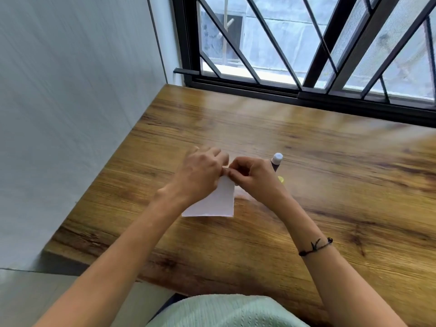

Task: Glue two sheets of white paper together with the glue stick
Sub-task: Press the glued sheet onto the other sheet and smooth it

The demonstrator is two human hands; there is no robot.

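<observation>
A small piece of white paper lies on the wooden table, its far end lifted between my hands. My left hand and my right hand meet at that far edge, fingertips pinched on the paper. Whether it is one sheet or two stacked I cannot tell. The glue stick stands upright just right of my right hand, dark body with a white top. A small yellow thing, maybe its cap, peeks out beside my right hand.
A barred window runs along the table's far edge. A pale wall borders the table's left side. The table's near edge is by my lap.
</observation>
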